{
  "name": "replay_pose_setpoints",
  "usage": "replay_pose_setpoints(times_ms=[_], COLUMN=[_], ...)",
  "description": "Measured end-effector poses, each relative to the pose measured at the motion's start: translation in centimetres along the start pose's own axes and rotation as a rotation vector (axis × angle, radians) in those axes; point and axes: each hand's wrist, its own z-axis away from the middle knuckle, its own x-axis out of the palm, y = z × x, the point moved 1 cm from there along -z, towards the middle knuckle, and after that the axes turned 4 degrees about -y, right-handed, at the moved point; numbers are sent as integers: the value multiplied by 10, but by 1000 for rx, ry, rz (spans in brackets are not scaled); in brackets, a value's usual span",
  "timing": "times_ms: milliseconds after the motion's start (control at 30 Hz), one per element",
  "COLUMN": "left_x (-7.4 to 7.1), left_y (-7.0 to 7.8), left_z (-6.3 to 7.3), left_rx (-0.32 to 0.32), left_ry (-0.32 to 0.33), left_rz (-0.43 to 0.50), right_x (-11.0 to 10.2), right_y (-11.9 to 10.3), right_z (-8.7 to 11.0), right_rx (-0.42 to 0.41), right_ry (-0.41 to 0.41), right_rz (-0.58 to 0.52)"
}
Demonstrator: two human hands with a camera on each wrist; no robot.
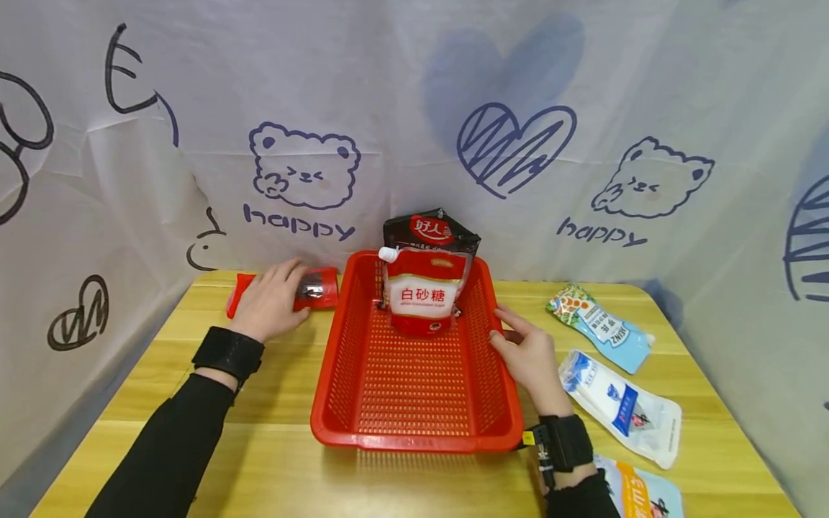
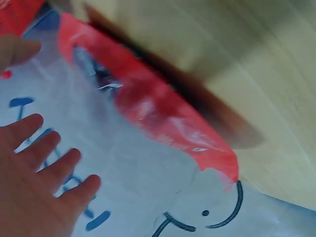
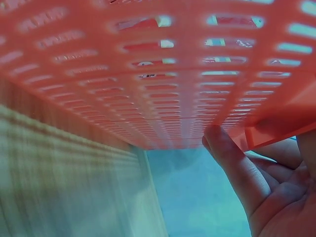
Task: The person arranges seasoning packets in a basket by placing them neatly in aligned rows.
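A red plastic basket (image 1: 414,442) with slotted walls stands mid-table. Inside, at its back end, a red-and-white pouch of white granulated sugar (image 1: 424,295) leans upright against a black pouch (image 1: 430,229). My right hand (image 1: 531,352) grips the basket's right rim; in the right wrist view its thumb (image 3: 232,163) lies against the slotted outer wall. Left of the basket, my left hand (image 1: 272,298) is over a red packet (image 1: 319,288) with a clear window, partly covering it in the head view. Spread fingers (image 2: 59,163) appear apart from the packet in the left wrist view.
On the right side of the table lie a light-blue Heinz spouted pouch (image 1: 605,327), a white-and-blue packet (image 1: 622,406) and a light packet with an orange band (image 1: 637,489), cut off by the frame. A white cloth with drawings (image 1: 401,144) hangs behind the table.
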Motion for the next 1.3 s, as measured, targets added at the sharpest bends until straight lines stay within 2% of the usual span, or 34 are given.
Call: replay_pose_setpoints(times_ms=[100, 200, 267, 500, 600, 800, 967, 1133, 1300], left_x=[9, 18, 23, 40, 44, 38, 34, 34, 28], left_y=[-8, -14, -18, -39, -43, -34, -27, -23, -16], left_z=[-5, -11, -14, -26, -28, -35, -33, -27, -17], left_rx=[-48, -85, -102, -141, -149, -120, -111, -174, -259], left_ry=[-125, -209, -235, -264, -290, -284, -285, -252, -202], left_rz=[-23, -34, -32, -34, -36, -115, -190, -167, -78], right_x=[0, 0, 0, 1, 1, -1, 0, 0, 0], right_y=[-2, -2, -2, -1, -2, -2, -3, -3, -1], right_z=[0, 1, 1, 0, 1, 2, 1, 1, 0], right_rx=[2, 8, 9, 1, 5, 9, 14, 9, 26], right_ry=[-1, -3, -5, -13, -14, -16, -14, -22, -23], right_rz=[3, 3, -1, -15, -21, -27, -29, -30, -27])
